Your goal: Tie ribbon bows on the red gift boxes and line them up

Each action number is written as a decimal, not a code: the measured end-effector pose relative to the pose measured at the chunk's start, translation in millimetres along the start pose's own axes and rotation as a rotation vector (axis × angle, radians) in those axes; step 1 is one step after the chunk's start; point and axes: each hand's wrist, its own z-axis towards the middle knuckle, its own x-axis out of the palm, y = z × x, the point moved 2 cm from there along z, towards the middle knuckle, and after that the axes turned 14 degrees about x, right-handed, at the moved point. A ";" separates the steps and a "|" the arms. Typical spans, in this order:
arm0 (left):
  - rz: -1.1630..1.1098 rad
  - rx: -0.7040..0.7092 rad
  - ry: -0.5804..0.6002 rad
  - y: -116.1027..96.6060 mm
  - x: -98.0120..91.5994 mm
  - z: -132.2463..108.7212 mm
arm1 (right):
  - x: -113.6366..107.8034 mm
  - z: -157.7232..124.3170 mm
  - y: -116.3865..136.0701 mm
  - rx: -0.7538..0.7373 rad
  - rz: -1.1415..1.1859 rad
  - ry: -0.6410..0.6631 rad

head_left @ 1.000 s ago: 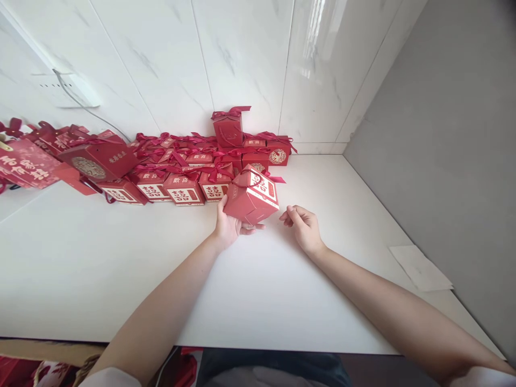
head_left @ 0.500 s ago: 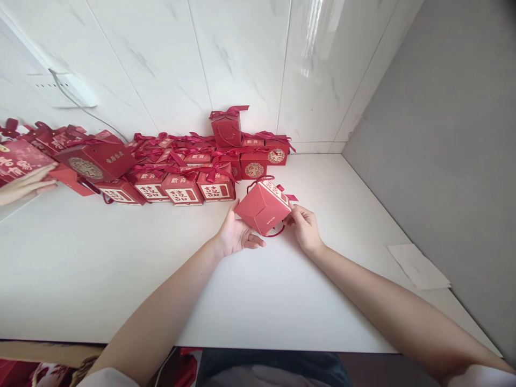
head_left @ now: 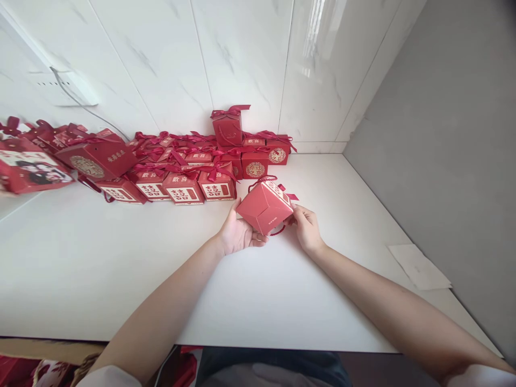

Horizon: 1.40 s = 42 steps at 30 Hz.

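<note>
A red paper gift box with a rope handle and a ribbon is tilted between my two hands, its folded bottom flaps facing me. My left hand supports its left side, thumb on the edge and fingers beneath. With thumb and fingers pinched, my right hand grips the box's right edge; its fingertips are partly hidden. Behind it stand rows of similar red boxes tied with dark red ribbons, and a taller red box rises above the back row.
Against the left side is a red box printed with a picture, a blurred hand at its edge. Folded white paper lies at the right on the white table. A grey cable runs down the tiled wall from a socket.
At the far left, another person's hand has shifted left, and a picture-printed box side now shows there. My hands and the held box have barely moved.
</note>
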 end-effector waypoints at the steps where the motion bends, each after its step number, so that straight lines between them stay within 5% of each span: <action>1: 0.001 0.006 -0.001 0.0 1.2 -0.2 | 0.2 0.0 0.2 0.000 -0.001 0.000; 42: 0.031 0.028 0.026 2.1 4.1 -0.2 | -0.6 0.7 -2.3 0.011 -0.041 -0.009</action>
